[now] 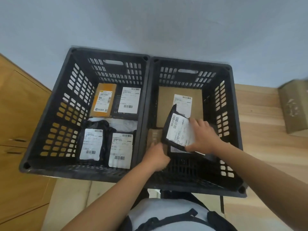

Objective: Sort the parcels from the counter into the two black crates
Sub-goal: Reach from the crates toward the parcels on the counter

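Head view: both hands reach into the right black slatted plastic crate (191, 62) and hold one black plastic mailer bag with a white barcode label (179, 130), tilted with its far corner raised. The right hand (202, 135) lies on the bag's near right part, fingers spread over the label and thumb hooked at the near edge, clamped on the bag. The left hand (157, 157) has its fingers curled at the bag's near left corner and appears to pinch it, though the contact is partly hidden.

Beyond the right hand, a flat brown cardboard box with a white label (166, 105) lies on the crate floor, partly under the raised bag. Just beyond the left hand sits a small brown cardboard carton (154, 136).

Left of the left hand, touching the first crate, stands the left black slatted plastic crate (108, 53). It holds an orange-yellow box (104, 100) and a black labelled box (128, 100) at the far side, a white plastic pouch (123, 124) in the middle, and two black labelled bags (90, 144) (120, 149) at the near side.

Well to the right of the right hand, a blurred brown cardboard parcel (295, 107) rests on the pale wooden tabletop (258, 114).
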